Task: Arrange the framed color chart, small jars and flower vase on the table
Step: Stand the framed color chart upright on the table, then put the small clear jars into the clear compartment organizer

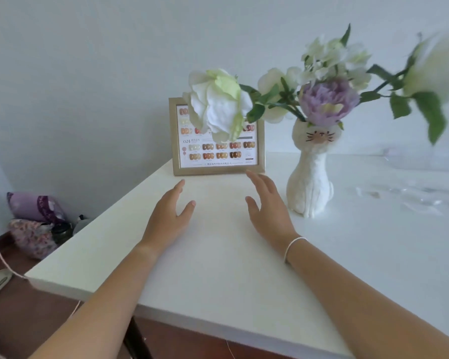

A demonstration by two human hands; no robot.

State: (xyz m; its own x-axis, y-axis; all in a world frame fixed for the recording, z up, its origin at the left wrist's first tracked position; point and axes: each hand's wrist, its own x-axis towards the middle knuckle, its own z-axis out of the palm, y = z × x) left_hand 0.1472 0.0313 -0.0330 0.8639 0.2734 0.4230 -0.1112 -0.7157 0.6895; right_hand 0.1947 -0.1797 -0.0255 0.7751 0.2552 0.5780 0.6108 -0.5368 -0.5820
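A gold-framed color chart [219,156] stands upright at the back left corner of the white table [218,268], against the wall. To its right stands a white cat-shaped flower vase [310,182] with white and purple flowers; one white bloom hangs in front of the chart's top. My left hand [170,215] hovers open just in front of the frame's lower left. My right hand [267,206] is open below the frame's lower right corner, its fingertips almost at the frame, close to the vase's left side. No small jars are visible.
Clear plastic or glass items [412,195], blurred, lie on the table at the right. On the floor at the left sit purple and floral fabric bags [34,224], a dark jar [61,233] and a cord [5,265]. The table's left edge is near my left forearm.
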